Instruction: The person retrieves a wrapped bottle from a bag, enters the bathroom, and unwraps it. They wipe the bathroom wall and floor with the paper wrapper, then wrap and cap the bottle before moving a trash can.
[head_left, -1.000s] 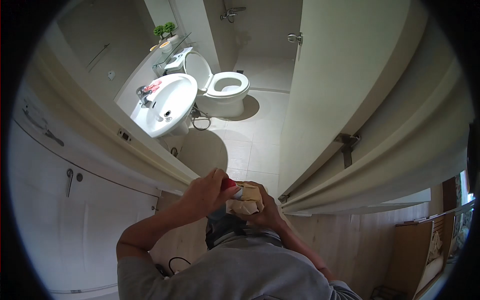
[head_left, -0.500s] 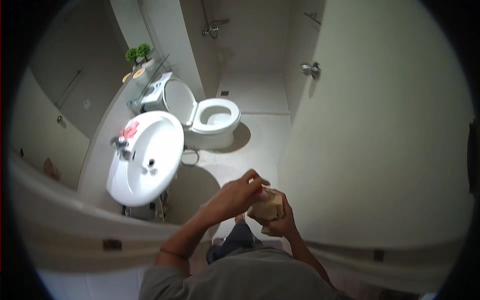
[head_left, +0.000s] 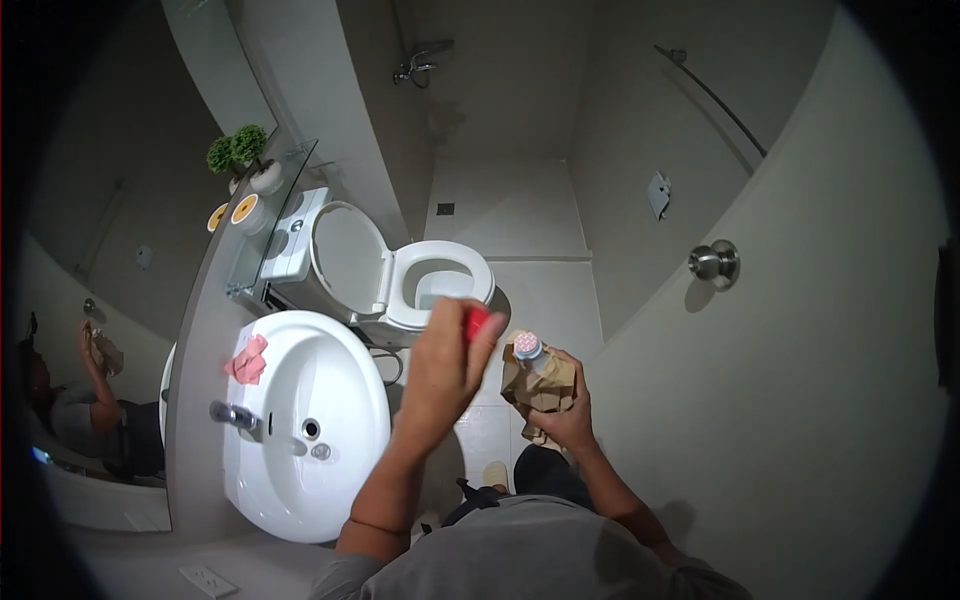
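Observation:
My left hand (head_left: 445, 365) is closed on a small red cap (head_left: 476, 322), raised near the front of the toilet bowl. Lower and to the right, my right hand (head_left: 570, 412) is wrapped round a crumpled brown paper bag (head_left: 538, 388). Out of the bag's top sticks the neck of a bottle (head_left: 528, 347), uncapped, with a pink and white speckled top. The cap and the bottle are apart. The rest of the bottle is hidden in the paper.
A white sink (head_left: 340, 400) with a faucet (head_left: 233, 415) and a pink cloth (head_left: 248, 361) is at left. Beyond it stands a toilet (head_left: 440, 262) with its lid up. A glass shelf (head_left: 290, 195) holds a plant (head_left: 264, 172). At right is a door knob (head_left: 712, 263).
The view has moved forward into the bathroom, past the doorway. My left hand has come away from the bottle with the red cap, which was at the bag's opening before.

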